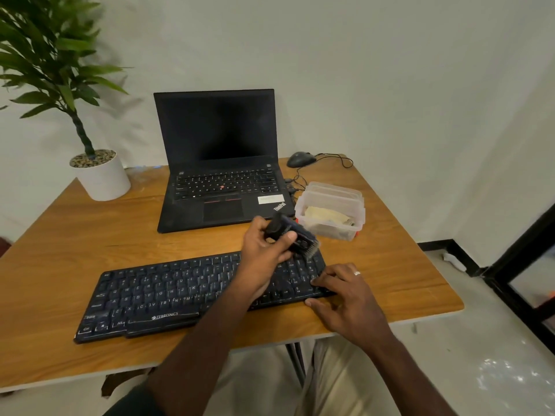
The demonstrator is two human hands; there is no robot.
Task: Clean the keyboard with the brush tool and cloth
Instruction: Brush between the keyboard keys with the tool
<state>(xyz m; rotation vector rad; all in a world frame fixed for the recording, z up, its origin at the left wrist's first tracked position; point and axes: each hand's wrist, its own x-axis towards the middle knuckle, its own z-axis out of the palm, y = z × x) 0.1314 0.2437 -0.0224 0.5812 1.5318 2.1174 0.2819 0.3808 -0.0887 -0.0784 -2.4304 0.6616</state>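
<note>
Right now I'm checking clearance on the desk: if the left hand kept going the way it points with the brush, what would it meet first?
Probably the clear plastic box holding the cloth. The left hand, gripping the brush tool, points up-right over the keyboard; depth is unclear.

Soft, even indoor light, moderately bright, with only faint shadows on the worktop (90, 235). Glare speckles the floor (498, 370) off the worktop's right corner. Wide-angle distortion bends the frame edges. The brush tool (295, 235) shows motion blur.
</note>
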